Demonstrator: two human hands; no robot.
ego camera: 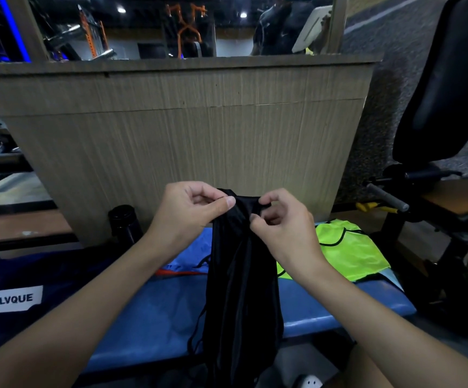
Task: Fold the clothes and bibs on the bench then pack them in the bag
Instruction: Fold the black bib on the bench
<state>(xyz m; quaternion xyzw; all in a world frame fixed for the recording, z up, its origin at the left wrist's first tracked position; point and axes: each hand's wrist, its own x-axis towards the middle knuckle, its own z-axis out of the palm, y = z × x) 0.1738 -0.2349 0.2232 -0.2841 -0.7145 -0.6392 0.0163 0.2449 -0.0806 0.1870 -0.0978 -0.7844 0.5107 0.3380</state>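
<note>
Fig.: your L hand (190, 211) & R hand (280, 228) pinch black garment (241, 289) at top edge; spread corners apart, lay flat on surface (157, 309).

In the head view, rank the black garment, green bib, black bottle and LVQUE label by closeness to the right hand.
1. black garment, pinched in the right hand.
2. green bib, on the bench just right of it.
3. black bottle, left, beyond the left hand.
4. LVQUE label, far left on the bag.
</note>
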